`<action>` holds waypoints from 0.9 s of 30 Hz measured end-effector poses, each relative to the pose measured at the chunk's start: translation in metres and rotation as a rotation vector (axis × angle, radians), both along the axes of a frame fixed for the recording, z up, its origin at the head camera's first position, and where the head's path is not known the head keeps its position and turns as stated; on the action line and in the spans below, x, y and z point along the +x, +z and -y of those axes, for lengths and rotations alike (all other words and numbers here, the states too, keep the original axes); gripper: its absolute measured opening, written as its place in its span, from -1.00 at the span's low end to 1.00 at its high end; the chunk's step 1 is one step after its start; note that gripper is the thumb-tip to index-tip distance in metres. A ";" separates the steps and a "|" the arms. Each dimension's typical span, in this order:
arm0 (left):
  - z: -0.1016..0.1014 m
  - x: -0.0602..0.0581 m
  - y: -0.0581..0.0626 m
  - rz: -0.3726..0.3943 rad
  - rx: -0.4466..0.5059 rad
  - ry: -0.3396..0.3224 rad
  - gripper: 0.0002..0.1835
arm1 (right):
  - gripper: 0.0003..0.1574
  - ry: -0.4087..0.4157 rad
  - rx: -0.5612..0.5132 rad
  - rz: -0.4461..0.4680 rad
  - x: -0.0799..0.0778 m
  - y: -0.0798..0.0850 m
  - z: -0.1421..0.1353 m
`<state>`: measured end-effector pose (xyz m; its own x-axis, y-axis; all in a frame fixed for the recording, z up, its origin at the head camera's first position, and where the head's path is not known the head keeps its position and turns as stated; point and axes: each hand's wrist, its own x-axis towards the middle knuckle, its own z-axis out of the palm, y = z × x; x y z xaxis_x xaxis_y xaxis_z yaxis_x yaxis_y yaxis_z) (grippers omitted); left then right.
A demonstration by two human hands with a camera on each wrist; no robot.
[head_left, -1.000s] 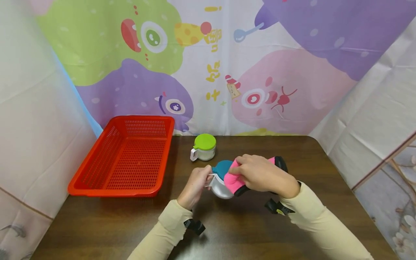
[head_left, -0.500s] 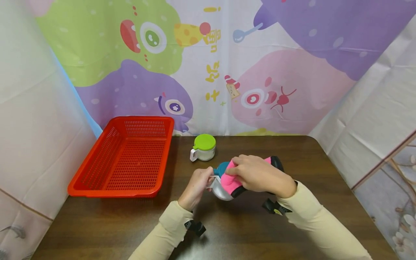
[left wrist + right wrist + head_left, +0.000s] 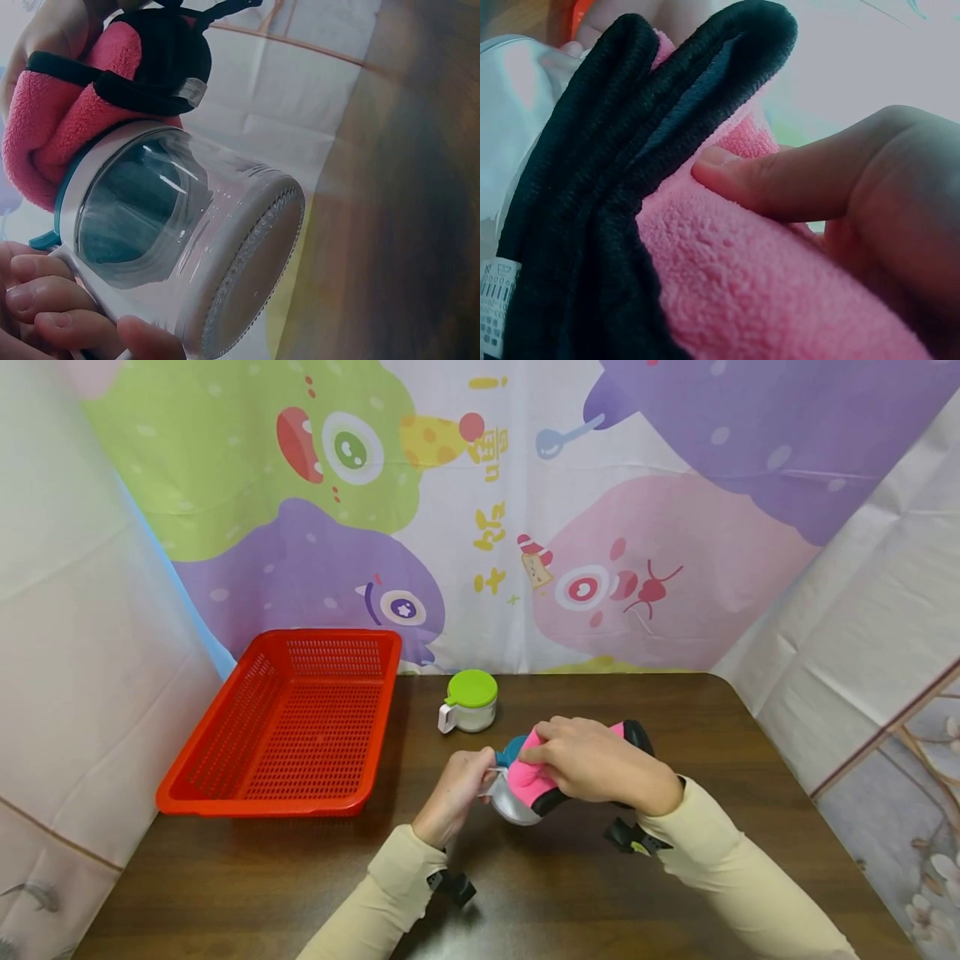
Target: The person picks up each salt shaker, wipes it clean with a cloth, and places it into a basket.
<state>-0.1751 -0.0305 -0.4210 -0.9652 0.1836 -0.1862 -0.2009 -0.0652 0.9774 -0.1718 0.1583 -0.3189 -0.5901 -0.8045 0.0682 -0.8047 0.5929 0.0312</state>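
Observation:
A clear seasoning jar (image 3: 513,807) with a teal lid (image 3: 513,749) is held tilted above the table. My left hand (image 3: 453,793) grips its white handle; in the left wrist view the curled fingers (image 3: 56,300) wrap that handle, and the ribbed glass base faces the camera. A pink cloth (image 3: 529,783) with black edging is bunched in my right hand (image 3: 600,764) and lies against the lid, covering much of it. Up close in the right wrist view, my thumb presses into the pink pile of the cloth (image 3: 727,255).
Behind the held jar, a second seasoning jar (image 3: 476,717) with a green lid and white handle stands upright on the brown table (image 3: 637,893). To the left sits a red perforated basket (image 3: 262,807). A cartoon-printed curtain (image 3: 480,627) hangs along the table's far edge.
The jar has tilted a little more, and less of its teal lid shows. My right hand and the cloth have shifted slightly left. The green-lidded jar and the basket stay put.

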 end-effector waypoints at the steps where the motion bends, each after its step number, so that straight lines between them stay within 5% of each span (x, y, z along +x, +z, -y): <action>1: 0.000 0.000 0.000 0.000 0.000 0.001 -0.64 | -0.71 0.004 -0.003 -0.004 0.000 0.000 0.000; 27: -0.006 0.002 -0.001 -0.025 -0.052 -0.034 -0.66 | -0.67 -0.043 0.007 0.038 -0.005 0.000 -0.001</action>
